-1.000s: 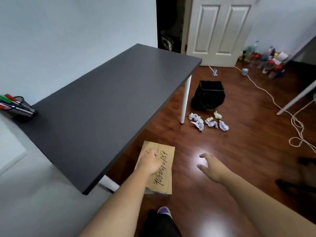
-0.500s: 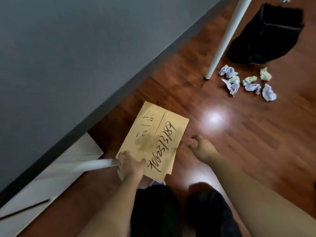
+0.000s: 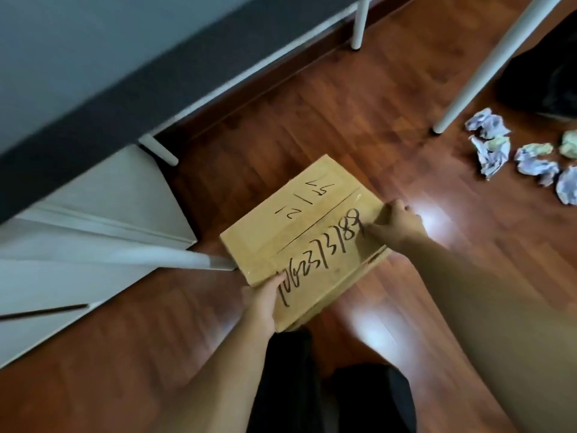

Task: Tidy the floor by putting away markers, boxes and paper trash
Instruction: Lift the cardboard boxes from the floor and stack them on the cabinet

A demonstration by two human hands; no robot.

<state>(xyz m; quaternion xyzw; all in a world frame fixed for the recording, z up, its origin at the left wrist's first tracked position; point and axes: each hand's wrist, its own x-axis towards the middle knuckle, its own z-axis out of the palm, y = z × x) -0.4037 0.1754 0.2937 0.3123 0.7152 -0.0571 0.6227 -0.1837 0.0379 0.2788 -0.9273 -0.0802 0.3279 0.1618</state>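
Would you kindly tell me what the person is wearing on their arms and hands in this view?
Both arms are bare as far as the picture shows. No sleeve shows on the left forearm or the right forearm. The left hand and right hand are ungloved, with no watch or bracelet at either wrist. Any ring is too blurred to judge. Dark trousers show below.

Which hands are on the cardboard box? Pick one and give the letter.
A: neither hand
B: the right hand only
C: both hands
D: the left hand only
C: the left hand grips the near corner of the cardboard box, and the right hand grips its right edge.
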